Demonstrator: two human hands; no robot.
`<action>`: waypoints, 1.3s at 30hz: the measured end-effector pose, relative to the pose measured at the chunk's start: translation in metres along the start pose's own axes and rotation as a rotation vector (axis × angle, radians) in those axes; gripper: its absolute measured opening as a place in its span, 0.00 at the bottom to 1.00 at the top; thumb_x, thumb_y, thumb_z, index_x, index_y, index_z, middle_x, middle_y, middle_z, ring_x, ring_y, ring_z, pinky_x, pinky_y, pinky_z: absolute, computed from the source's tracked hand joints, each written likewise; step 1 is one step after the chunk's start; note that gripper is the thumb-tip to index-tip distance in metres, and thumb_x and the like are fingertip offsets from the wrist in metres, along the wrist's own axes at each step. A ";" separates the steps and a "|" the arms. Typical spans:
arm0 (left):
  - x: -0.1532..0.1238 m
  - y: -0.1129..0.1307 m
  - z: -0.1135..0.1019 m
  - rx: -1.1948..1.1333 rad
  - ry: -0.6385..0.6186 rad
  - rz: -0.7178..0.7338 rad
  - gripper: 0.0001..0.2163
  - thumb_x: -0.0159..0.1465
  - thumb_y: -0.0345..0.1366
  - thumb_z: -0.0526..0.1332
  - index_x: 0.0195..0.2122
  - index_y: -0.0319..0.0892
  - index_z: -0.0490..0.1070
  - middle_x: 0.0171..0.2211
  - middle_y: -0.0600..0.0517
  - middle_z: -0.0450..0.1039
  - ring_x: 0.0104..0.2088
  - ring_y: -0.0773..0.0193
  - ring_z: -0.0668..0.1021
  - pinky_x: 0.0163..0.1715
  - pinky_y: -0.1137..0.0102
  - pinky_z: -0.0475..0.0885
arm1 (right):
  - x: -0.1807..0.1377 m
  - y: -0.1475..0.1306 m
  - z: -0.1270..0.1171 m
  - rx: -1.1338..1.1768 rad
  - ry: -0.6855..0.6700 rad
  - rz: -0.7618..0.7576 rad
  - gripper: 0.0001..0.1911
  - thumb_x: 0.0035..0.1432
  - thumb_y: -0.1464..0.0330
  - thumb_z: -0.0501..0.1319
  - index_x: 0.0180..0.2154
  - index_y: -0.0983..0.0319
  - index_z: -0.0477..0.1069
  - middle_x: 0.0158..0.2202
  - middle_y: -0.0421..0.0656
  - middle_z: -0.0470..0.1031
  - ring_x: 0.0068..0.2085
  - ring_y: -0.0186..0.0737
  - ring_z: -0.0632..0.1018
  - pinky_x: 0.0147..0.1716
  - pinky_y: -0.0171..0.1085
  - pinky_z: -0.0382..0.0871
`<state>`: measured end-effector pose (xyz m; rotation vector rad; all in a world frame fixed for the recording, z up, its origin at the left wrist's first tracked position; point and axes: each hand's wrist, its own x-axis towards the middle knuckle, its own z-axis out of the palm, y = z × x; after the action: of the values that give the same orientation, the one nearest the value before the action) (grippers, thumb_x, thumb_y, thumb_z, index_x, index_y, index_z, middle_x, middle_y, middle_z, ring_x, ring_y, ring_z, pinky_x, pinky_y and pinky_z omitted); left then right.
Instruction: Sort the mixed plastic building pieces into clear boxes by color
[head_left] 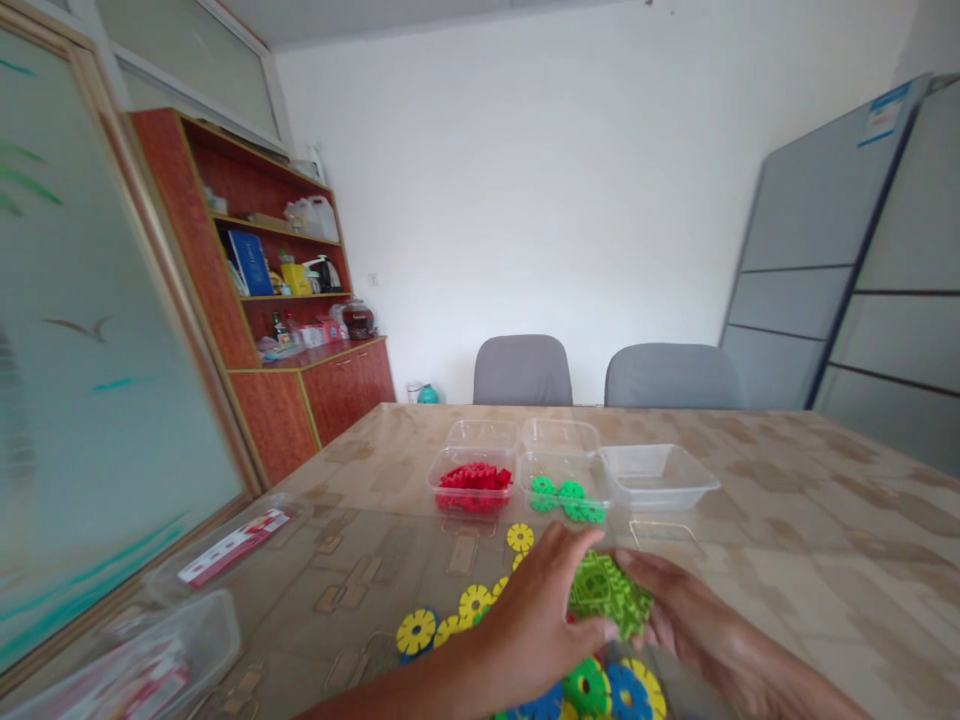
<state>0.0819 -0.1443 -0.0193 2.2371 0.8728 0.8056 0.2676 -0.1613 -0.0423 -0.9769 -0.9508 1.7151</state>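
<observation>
While they meet at the lower centre of the frame, the left hand (536,615) and right hand (679,612) curl around a bundle of light-green discs (604,590), gripping it from both sides just above the table (787,520). Yellow discs (465,608) lie just left of them. Higher up, mid-frame, one clear tub (472,487) holds red pieces and another, the green-disc tub (566,492), stands beside it.

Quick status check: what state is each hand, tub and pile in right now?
Green pile, pressed between both hands.
Left hand, curled over it.
Right hand, cupped against it.
Red tub, open, heaped with red pieces.
Green tub, open, few green pieces inside.
Right tub, open.
Yellow pieces, loose on table.
</observation>
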 end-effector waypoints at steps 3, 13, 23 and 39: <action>0.000 -0.002 0.000 0.002 -0.035 0.046 0.29 0.55 0.29 0.64 0.59 0.44 0.61 0.55 0.46 0.65 0.56 0.57 0.67 0.58 0.66 0.62 | 0.000 0.000 0.000 0.008 0.005 -0.020 0.17 0.54 0.58 0.66 0.41 0.62 0.74 0.29 0.41 0.78 0.25 0.35 0.77 0.24 0.32 0.71; -0.001 0.002 0.001 0.244 -0.216 0.037 0.27 0.61 0.41 0.64 0.60 0.45 0.59 0.52 0.45 0.67 0.52 0.51 0.70 0.52 0.62 0.66 | 0.004 0.005 0.002 -0.007 -0.015 -0.022 0.22 0.53 0.57 0.66 0.47 0.60 0.69 0.25 0.38 0.76 0.30 0.40 0.80 0.29 0.36 0.74; 0.061 -0.048 -0.104 0.477 0.014 -0.014 0.20 0.67 0.36 0.58 0.58 0.38 0.61 0.51 0.43 0.66 0.52 0.56 0.69 0.54 0.62 0.65 | 0.015 -0.001 -0.024 -0.300 0.126 -0.074 0.30 0.48 0.51 0.66 0.50 0.59 0.68 0.29 0.42 0.78 0.26 0.38 0.79 0.25 0.35 0.71; 0.151 -0.153 -0.164 0.735 -0.085 -0.358 0.14 0.67 0.38 0.59 0.51 0.39 0.67 0.50 0.46 0.70 0.45 0.57 0.76 0.43 0.58 0.74 | 0.014 -0.010 -0.036 -0.567 -0.095 -0.061 0.29 0.48 0.44 0.62 0.44 0.58 0.73 0.31 0.42 0.76 0.27 0.38 0.77 0.25 0.35 0.68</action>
<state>-0.0005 0.1097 0.0243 2.5577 1.6676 0.2262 0.2996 -0.1393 -0.0501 -1.2127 -1.5636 1.4749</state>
